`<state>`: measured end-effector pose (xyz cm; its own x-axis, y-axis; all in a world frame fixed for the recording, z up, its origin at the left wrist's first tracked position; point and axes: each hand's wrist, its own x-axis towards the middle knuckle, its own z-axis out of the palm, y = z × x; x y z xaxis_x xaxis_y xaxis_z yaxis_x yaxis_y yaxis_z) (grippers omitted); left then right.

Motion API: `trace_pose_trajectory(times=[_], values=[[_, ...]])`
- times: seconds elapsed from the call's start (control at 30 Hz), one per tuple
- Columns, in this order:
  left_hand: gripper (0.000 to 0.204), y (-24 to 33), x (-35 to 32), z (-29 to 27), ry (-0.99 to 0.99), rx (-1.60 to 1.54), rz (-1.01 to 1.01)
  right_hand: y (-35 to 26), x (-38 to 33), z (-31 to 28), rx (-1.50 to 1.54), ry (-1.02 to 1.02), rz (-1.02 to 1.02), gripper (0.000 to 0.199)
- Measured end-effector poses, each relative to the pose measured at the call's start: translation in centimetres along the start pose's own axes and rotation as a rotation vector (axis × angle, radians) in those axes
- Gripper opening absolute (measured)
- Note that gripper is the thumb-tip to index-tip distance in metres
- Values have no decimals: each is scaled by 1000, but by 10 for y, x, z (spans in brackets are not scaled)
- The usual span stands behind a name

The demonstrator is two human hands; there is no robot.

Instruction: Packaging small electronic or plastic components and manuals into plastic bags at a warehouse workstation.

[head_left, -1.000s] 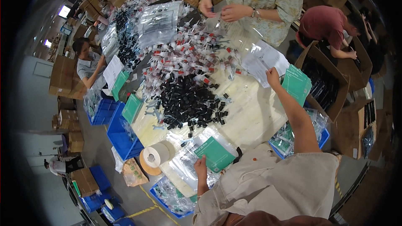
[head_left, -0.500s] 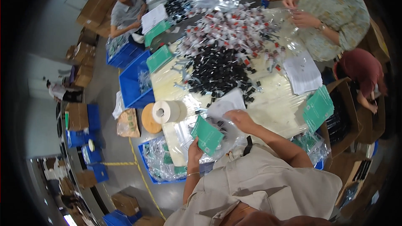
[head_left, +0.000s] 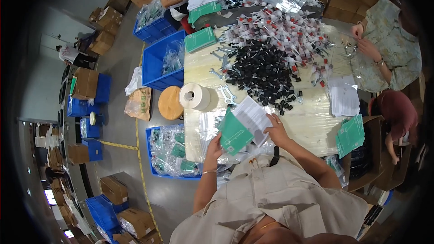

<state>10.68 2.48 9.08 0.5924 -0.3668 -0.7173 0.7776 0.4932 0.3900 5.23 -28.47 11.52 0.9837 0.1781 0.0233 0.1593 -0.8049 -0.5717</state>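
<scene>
My left hand (head_left: 214,148) grips a green printed card (head_left: 236,133) by its left edge, over the near edge of the table. My right hand (head_left: 278,132) pinches the right side of a white printed sheet (head_left: 251,115), which lies tilted against the card and partly behind it. Just beyond the sheet is a heap of small black caps (head_left: 260,70). Several open-end wrenches (head_left: 226,94) lie to the left of that heap. Clear plastic bags (head_left: 205,124) lie under and beside the card, partly hidden by it.
A white roll (head_left: 195,96) stands at the table's left edge by a round wooden stool (head_left: 171,103). Blue bins (head_left: 151,70) hold bagged items. White sheets (head_left: 343,97) and green cards (head_left: 350,133) lie at the right. Co-workers stand at the right and sit at the far left.
The white sheet has come up beside the green card, with my right hand now at its right edge. The whole view has shifted, so the table appears further right.
</scene>
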Motion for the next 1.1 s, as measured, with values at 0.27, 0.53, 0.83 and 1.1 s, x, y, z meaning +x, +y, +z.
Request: trace_pose_trajectory(times=[0.27,0.53,0.83,1.1], values=[[30,-86,77,22,32,603,358,41,-35,25,903,217,528,42],[43,-80,42,111,369,1591,507,14,-40,-1,1627,635,834,37],[43,-79,42,111,318,1666,410,59,-41,24,1261,255,913,24],[56,-11,-26,78,363,2053,698,56,-14,-61,368,250,531,21]])
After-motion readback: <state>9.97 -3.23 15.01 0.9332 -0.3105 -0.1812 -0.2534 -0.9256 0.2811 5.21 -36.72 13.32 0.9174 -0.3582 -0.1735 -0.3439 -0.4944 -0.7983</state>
